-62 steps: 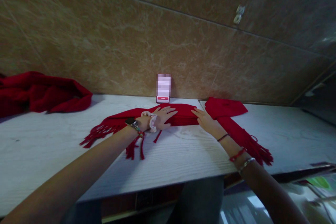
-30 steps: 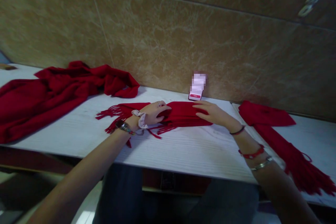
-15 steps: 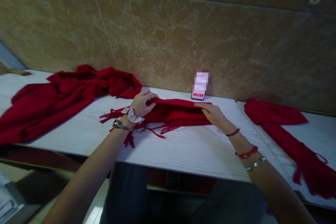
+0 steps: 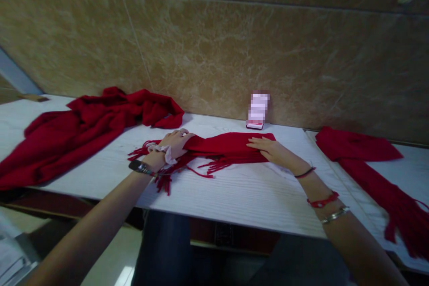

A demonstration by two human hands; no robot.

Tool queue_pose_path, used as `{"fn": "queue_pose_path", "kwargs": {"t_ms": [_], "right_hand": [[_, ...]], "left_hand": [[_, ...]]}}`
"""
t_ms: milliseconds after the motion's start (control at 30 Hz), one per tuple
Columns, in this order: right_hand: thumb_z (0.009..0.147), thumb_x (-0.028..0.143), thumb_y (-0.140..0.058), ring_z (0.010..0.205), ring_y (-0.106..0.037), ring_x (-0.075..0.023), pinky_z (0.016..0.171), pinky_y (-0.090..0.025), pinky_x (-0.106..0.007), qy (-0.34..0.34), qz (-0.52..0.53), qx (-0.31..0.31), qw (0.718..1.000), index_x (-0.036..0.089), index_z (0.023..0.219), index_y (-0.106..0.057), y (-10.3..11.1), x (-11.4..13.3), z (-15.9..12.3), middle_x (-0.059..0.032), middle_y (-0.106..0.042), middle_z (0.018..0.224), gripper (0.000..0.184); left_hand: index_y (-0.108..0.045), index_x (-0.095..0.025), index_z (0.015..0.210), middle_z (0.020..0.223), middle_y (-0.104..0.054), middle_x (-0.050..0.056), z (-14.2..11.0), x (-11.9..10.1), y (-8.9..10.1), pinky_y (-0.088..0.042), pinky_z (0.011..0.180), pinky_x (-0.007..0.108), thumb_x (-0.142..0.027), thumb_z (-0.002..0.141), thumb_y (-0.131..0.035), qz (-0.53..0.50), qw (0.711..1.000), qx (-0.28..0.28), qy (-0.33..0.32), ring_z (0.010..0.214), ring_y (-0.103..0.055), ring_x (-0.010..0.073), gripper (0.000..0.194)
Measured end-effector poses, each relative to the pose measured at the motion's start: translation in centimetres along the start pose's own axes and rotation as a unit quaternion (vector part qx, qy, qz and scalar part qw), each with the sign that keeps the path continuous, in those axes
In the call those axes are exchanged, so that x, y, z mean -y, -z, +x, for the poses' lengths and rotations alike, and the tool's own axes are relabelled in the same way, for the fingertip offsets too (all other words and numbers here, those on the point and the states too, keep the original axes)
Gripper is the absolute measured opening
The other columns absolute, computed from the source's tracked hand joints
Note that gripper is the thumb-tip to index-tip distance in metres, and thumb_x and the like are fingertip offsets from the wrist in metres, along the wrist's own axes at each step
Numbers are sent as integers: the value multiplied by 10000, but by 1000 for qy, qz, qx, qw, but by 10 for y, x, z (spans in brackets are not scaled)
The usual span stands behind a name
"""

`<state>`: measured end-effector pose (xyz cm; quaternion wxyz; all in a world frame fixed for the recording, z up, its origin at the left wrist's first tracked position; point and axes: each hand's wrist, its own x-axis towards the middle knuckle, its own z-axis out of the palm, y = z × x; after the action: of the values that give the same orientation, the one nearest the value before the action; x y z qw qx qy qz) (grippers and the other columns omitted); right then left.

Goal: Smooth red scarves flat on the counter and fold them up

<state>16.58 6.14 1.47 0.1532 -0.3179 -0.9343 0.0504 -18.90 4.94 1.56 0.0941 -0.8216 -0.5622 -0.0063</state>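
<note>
A red fringed scarf (image 4: 231, 145) lies folded in a narrow strip in front of me. My left hand (image 4: 176, 143) is at its left end, fingers bent over the bunched cloth and gripping it. On the right end rests my right hand (image 4: 273, 149), palm down with its fingers stretched flat over the fabric. Fringe hangs loose below the strip and around my left wrist. My left fingertips are partly hidden against the cloth.
The white table (image 4: 234, 196) bears a crumpled red cloth (image 4: 87, 129) at left and a folded red scarf (image 4: 358, 147) with fringe at right. A phone (image 4: 258, 109) leans on the brown marbled wall (image 4: 208, 53) behind.
The raised upper layer of the scarf has come down toward me and now lies flat. My left hand moved down and slightly left; my right fingers went from pinching the edge to lying flat.
</note>
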Motion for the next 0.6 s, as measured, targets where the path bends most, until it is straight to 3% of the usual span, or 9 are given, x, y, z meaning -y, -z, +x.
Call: {"fn": "queue_pose_path", "kwargs": {"t_ms": [100,200,333,400,500,600], "right_hand": [[758,18,-346,1215,-389,-160,1022,-313,-428,6,4,8,1000,226,1215,-495,1,0,0,-36,-475,1294,523],[758,21,-349,1196,-414,-157,1015,-335,-414,10,8,4,1000,226,1198,-511,2,-1,1,-30,-502,1268,511],[765,32,-356,1170,-444,-152,1001,-365,-390,11,4,-4,1000,244,1178,-530,3,-4,0,-6,-526,1242,496],[758,31,-362,1152,-464,-154,987,-384,-378,4,-8,-4,1000,244,1164,-544,3,-6,-1,-1,-536,1229,493],[724,13,-368,1122,-495,-160,968,-409,-365,-11,-25,-12,1000,232,1133,-573,4,-12,-5,0,-560,1199,507],[719,26,-367,1080,-532,-161,953,-428,-355,-17,-38,-26,999,222,1105,-595,7,-20,-11,1,-591,1156,489]], "left_hand": [[-503,-152,1160,1068,-553,96,-13,29,-5,-430,791,322,-168,708,-462,20,999,35,8,906,-552,232,454],[-574,-166,1048,978,-580,73,-23,54,-2,-431,797,307,-132,671,-443,37,999,19,5,883,-552,220,401],[-587,-161,996,992,-534,94,-29,71,10,-449,763,298,-120,636,-426,24,992,-104,73,866,-541,218,397],[-577,-173,1015,1026,-523,92,-32,72,12,-436,780,318,-110,638,-422,41,988,-129,77,897,-528,227,412],[-570,-160,1024,1053,-544,81,-38,73,1,-383,866,357,-96,668,-417,45,998,-45,6,946,-510,223,393],[-541,-120,1061,1073,-557,96,-45,82,-16,-386,862,352,-102,687,-419,-1,1000,-8,10,957,-503,209,394]]}}
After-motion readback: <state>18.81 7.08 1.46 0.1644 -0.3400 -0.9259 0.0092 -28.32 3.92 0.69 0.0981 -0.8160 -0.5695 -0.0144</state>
